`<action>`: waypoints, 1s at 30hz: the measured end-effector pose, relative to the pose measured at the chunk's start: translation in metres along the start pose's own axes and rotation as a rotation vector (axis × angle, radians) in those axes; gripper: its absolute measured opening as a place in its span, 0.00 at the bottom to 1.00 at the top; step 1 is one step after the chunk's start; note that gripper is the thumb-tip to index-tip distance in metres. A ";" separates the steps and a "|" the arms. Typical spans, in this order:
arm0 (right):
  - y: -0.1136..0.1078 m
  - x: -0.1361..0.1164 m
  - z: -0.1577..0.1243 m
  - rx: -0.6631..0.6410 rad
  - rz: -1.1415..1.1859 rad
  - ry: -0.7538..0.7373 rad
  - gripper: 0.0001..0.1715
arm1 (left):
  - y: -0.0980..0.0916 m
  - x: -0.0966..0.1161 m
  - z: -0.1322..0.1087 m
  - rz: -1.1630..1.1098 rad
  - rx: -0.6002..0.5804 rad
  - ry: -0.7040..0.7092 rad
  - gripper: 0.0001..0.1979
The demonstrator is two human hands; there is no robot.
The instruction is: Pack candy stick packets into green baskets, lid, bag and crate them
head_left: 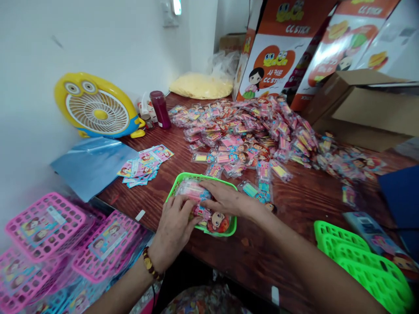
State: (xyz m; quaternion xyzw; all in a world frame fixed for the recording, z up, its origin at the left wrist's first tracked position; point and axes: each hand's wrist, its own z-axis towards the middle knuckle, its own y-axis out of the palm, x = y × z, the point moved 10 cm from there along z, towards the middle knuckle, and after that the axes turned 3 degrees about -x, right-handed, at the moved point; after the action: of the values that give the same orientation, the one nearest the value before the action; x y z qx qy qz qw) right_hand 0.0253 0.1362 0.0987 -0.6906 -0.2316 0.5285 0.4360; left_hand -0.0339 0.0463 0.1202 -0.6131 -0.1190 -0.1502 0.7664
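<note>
A small bright green plastic basket (234, 226) stands near the table's front edge, holding clear plastic packets (193, 189) with coloured sticks inside. One packet at its near end shows a red-haired cartoon doll figure (218, 221). My left hand (175, 224) reaches over the basket's left side, its fingers and thumb curled onto the packets. From the right, my right hand (225, 198) lies across the packets with its fingers curved round their far side and its thumb on top. Both hands grip the packets inside the basket; some fingertips are hidden.
Beyond the basket spreads a large heap of similar packets (248, 126). Printed cards (144, 168) lie to the left, near a yellow fan (101, 109) and a dark red bottle (160, 111). Pink baskets (46, 224) sit lower left, green baskets (360, 261) lower right. Cartons (271, 52) stand behind.
</note>
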 end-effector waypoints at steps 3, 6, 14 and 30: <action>0.004 0.007 0.001 0.013 0.049 -0.009 0.33 | 0.002 0.000 0.006 0.028 -0.051 -0.011 0.13; 0.000 0.002 -0.004 0.099 0.018 -0.032 0.36 | 0.005 0.002 0.011 0.081 -0.089 -0.007 0.11; -0.022 -0.025 -0.030 0.117 -0.263 -0.054 0.37 | 0.015 -0.003 0.014 0.157 -0.156 0.010 0.12; 0.002 -0.004 -0.034 0.079 -0.233 0.078 0.51 | -0.001 -0.001 0.026 0.234 -0.178 0.200 0.20</action>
State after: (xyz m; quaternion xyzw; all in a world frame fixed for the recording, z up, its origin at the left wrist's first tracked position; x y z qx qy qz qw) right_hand 0.0552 0.1196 0.1015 -0.6611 -0.2723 0.4559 0.5301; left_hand -0.0350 0.0719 0.1264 -0.6700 0.0435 -0.1301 0.7295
